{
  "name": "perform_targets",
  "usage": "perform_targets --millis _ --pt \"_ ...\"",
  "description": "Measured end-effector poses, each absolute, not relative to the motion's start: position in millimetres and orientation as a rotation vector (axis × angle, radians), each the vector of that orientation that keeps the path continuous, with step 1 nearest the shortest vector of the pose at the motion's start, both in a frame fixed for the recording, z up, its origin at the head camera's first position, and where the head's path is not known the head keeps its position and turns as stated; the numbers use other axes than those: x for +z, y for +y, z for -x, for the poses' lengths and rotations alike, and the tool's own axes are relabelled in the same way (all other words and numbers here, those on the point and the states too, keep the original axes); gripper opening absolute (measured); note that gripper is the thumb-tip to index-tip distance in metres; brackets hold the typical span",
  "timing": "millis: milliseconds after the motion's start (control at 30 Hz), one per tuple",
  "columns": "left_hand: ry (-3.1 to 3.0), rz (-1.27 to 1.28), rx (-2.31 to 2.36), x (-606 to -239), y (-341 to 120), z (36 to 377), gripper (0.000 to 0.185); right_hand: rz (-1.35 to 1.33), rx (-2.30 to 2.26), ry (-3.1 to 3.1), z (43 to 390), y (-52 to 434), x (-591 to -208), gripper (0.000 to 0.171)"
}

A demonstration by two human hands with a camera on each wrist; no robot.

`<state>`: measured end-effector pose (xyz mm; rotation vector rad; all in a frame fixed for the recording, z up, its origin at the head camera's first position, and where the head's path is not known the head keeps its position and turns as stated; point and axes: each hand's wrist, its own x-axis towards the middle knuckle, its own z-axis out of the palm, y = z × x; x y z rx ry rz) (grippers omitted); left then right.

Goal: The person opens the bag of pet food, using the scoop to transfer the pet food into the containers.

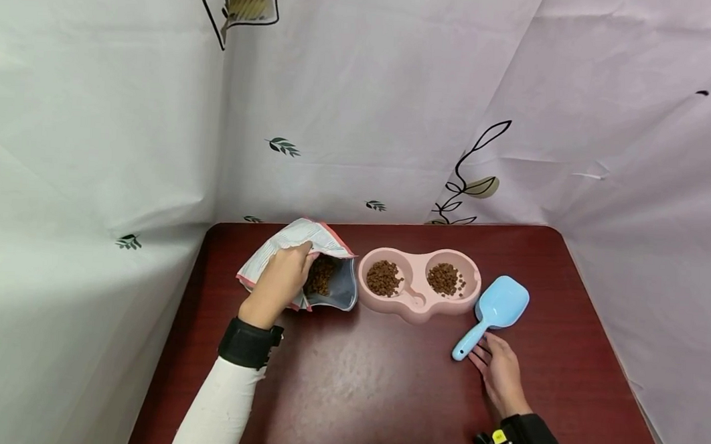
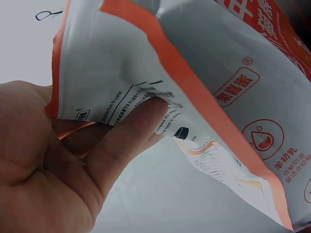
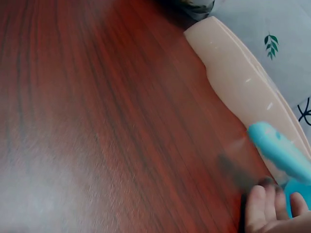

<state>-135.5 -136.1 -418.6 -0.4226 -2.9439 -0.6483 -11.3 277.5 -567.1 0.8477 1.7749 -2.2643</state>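
Note:
My left hand (image 1: 283, 275) pinches the top edge of an opened pet food bag (image 2: 204, 63), thumb on the printed outer side and the other fingers behind it. Brown kibble (image 1: 321, 276) shows inside the bag's mouth. A pink double pet bowl (image 1: 414, 312) stands to its right, with kibble in both hollows. By the bowl's right end lies a light blue scoop (image 1: 504, 301), its handle (image 3: 282, 150) pointing toward the front. My right hand (image 1: 500, 370) is beside that handle, fingers loosely extended near it and not wrapped around it.
Everything stands on a dark red wooden table (image 1: 346, 396) with rounded back corners. A pale cloth (image 1: 362, 101) with printed leaves hangs close behind the table and along both sides. The bag and bowl sit near the back edge.

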Motion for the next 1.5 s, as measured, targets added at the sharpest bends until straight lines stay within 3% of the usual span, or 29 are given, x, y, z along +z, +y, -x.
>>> perform_targets --millis 300,533,1000,1300,1500 --pt "-2.949 0.424 -0.640 -419.4 -136.3 134.8 0.028 -1.061 -2.373 1.820 10.2 289.7 -555.7 0.030" --pt "-2.940 0.438 -0.647 -418.4 -134.8 134.3 0.027 -0.931 -2.520 2.103 18.9 288.5 -535.1 0.028" --pt "-2.919 0.495 -0.628 -411.8 -140.2 125.5 0.033 -0.327 -2.383 2.428 49.7 251.9 -497.0 0.020" --pt "-2.961 0.583 -0.641 -396.5 -149.1 123.1 0.036 0.217 -1.916 2.749 78.7 223.0 -485.8 0.019" --pt "-3.030 0.648 -0.706 -389.6 -153.1 122.2 0.034 0.709 -1.515 2.916 94.9 190.1 -470.3 0.040"
